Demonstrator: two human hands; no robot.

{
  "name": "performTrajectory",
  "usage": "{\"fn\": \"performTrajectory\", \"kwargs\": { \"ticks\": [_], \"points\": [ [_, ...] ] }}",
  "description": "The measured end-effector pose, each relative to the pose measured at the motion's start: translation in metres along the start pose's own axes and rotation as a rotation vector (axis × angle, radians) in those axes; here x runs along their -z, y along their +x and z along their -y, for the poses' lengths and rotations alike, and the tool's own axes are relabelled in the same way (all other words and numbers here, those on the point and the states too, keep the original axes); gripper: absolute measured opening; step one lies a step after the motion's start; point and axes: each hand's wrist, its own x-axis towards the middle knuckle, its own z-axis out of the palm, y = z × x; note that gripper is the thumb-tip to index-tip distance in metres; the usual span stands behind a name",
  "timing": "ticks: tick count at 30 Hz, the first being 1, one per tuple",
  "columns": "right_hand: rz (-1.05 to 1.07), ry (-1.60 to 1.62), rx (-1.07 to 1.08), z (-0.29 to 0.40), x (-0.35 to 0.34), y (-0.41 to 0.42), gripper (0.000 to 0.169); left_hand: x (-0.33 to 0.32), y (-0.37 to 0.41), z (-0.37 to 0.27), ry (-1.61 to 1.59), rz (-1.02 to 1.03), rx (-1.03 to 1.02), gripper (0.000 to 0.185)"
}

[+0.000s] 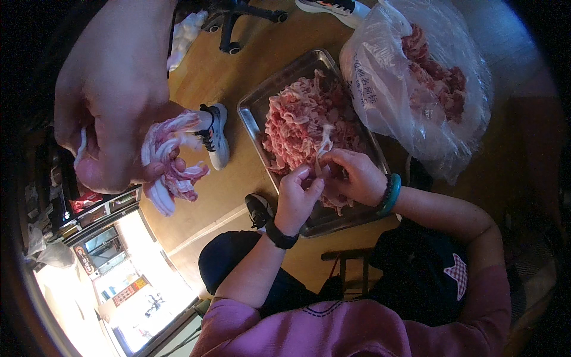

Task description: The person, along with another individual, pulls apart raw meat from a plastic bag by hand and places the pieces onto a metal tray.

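Both my hands meet over a shallow metal tray (253, 121) heaped with strips of raw pink and white meat (294, 116). Between the fingertips of my left hand (295, 198) and my right hand (359, 176) is a thin, pale meat strip (325, 142), its far end reaching up over the heap. A dark band circles my left wrist; my right wrist wears a green bangle (391, 193) and dark beads. Close to the camera at upper left, another person's hand (111, 120) holds a bunch of fatty meat strips (167, 163), apart from my hands.
A translucent plastic bag (379, 85) with printed writing, holding more raw meat (439, 89), stands against the tray's right side. Sneakers (217, 138) and a wheeled chair base (232, 26) are on the wooden floor. A wooden stool (348, 259) shows between my knees. Loaded shelves (105, 209) line the left.
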Motion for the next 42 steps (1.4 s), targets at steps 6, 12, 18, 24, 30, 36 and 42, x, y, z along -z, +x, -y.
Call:
{"fn": "performTrajectory", "kwargs": {
  "ticks": [6, 12, 18, 24, 30, 36, 42],
  "points": [
    [0.013, 0.022, 0.025, -0.001, 0.001, 0.002, 0.023, 0.007, -0.001, 0.009, 0.035, 0.027, -0.001, 0.013],
    [-0.031, -0.025, -0.014, -0.01, 0.003, 0.0, 0.026, 0.007, 0.002, 0.012, -0.132, 0.035, 0.083, 0.012],
    [0.022, 0.036, -0.158, -0.002, 0.002, -0.001, 0.028, 0.002, 0.003, 0.007, 0.082, 0.044, -0.016, 0.014],
    [-0.066, -0.138, -0.233, -0.042, -0.006, -0.007, 0.015, 0.013, 0.0, 0.01, -0.111, -0.055, 0.049, 0.013],
    [0.591, -0.442, -0.245, -0.09, -0.018, -0.032, 0.025, 0.033, 0.01, 0.019, 0.644, -0.002, 0.014, 0.019],
    [0.507, -0.436, -0.123, -0.049, 0.052, 0.003, 0.025, 0.028, 0.0, 0.037, 0.852, 0.059, -0.023, 0.034],
    [-0.303, -0.974, -0.51, -0.079, 0.234, 0.002, 0.017, 0.026, 0.0, 0.027, 0.847, 0.146, -0.034, 0.035]
  ]
}}
